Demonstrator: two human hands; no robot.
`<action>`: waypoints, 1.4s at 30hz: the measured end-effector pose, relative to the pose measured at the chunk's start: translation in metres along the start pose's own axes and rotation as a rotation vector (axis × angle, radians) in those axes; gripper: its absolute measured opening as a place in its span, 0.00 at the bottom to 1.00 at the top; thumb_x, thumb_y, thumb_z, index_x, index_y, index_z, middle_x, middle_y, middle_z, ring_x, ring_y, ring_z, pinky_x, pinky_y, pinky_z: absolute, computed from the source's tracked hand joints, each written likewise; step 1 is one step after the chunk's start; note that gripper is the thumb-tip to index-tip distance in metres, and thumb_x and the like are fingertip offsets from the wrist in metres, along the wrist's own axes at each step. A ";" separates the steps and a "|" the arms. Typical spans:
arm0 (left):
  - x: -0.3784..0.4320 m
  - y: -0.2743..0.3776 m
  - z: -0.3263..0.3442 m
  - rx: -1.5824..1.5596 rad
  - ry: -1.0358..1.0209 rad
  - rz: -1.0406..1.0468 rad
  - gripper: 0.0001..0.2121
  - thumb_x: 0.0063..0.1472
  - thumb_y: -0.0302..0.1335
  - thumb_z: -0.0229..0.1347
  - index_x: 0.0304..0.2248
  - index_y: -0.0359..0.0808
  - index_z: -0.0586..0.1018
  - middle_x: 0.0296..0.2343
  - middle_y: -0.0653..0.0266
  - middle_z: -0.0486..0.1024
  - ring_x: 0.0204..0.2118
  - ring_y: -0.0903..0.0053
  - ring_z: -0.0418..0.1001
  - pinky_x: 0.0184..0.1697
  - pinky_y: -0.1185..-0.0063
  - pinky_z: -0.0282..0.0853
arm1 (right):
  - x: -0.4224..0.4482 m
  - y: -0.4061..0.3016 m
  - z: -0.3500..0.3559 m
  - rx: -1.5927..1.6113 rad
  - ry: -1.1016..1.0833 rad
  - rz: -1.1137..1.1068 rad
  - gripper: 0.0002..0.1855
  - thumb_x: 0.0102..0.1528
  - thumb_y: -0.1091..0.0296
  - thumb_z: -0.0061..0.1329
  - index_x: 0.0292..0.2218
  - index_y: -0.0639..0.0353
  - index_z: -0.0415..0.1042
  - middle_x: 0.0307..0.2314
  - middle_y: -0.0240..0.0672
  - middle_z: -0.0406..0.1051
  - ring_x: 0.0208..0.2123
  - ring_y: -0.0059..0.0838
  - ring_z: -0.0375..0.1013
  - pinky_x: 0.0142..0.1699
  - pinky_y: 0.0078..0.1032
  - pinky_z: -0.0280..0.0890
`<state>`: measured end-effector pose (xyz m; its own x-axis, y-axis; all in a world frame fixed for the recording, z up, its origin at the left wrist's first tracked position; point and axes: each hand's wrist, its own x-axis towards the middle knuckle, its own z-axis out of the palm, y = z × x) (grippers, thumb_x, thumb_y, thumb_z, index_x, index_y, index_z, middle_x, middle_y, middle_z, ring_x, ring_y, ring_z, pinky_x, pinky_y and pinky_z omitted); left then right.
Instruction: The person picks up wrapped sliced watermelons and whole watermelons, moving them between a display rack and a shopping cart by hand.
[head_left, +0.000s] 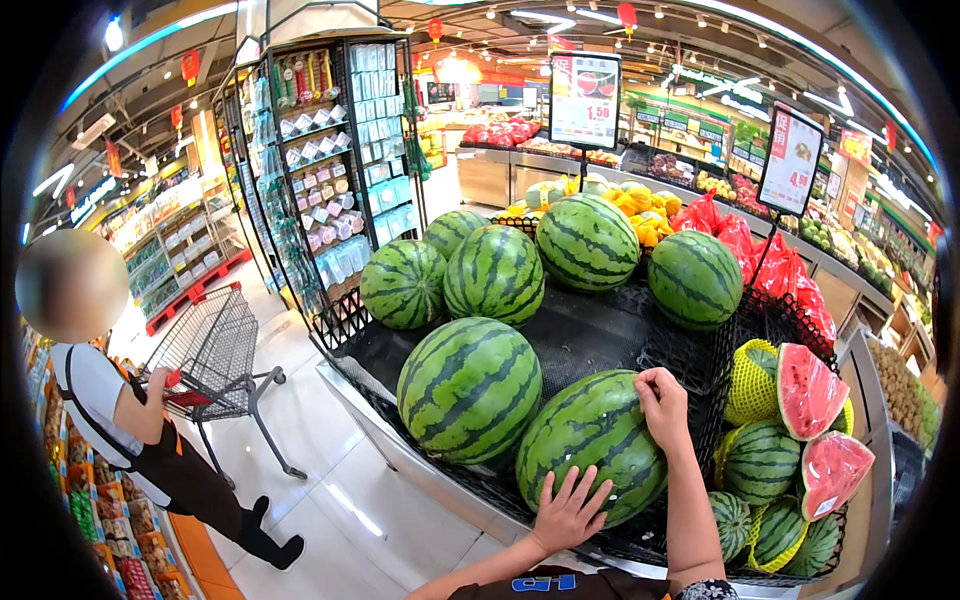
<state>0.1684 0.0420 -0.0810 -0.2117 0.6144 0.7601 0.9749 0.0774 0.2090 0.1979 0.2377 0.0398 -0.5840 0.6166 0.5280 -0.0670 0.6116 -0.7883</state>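
Note:
Both hands are at a large striped watermelon (585, 424) near the front edge of a black display bin. My left hand (568, 508) lies on its near lower side, fingers spread. At its far right side is my right hand (661, 401), knuckles up and fingers curled against the rind; whether it pinches anything cannot be seen. Another big watermelon (470, 390) stands just left of it. Farther back are a round watermelon (403, 283), a striped one (493, 274), a large one (587, 242) and one at the right (694, 280).
A crate of small watermelons (761, 459) and wrapped cut wedges (811, 390) adjoins on the right. Red bags (784, 277) and sign stands (585, 101) rise behind. At left, a person in an apron (180, 457) holds a shopping cart (217, 352) near a wire rack (322, 165).

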 end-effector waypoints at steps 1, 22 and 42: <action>-0.001 -0.001 0.000 -0.004 -0.006 0.007 0.22 0.55 0.41 0.48 0.50 0.47 0.70 0.52 0.57 0.61 0.54 0.58 0.57 0.57 0.56 0.41 | 0.000 0.000 0.000 0.007 0.004 0.002 0.02 0.52 0.80 0.45 0.27 0.66 0.66 0.20 0.29 0.61 0.17 0.14 0.60 0.22 0.15 0.55; -0.004 -0.006 0.012 0.078 0.102 0.135 0.18 0.56 0.40 0.47 0.46 0.50 0.71 0.49 0.56 0.57 0.54 0.56 0.56 0.53 0.49 0.46 | 0.001 0.010 -0.003 0.023 0.029 -0.026 0.02 0.53 0.76 0.46 0.29 0.65 0.67 0.20 0.28 0.64 0.18 0.13 0.61 0.24 0.14 0.57; -0.012 -0.006 0.014 0.097 0.091 0.093 0.22 0.54 0.42 0.47 0.47 0.43 0.65 0.50 0.49 0.54 0.53 0.51 0.56 0.55 0.49 0.44 | 0.001 0.000 -0.007 -0.031 -0.036 -0.144 0.03 0.50 0.76 0.46 0.28 0.64 0.67 0.23 0.41 0.66 0.26 0.38 0.68 0.32 0.27 0.62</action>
<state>0.1661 0.0457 -0.1000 -0.1213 0.5490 0.8270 0.9918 0.1016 0.0780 0.2025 0.2420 0.0425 -0.5988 0.5036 0.6228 -0.1278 0.7075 -0.6950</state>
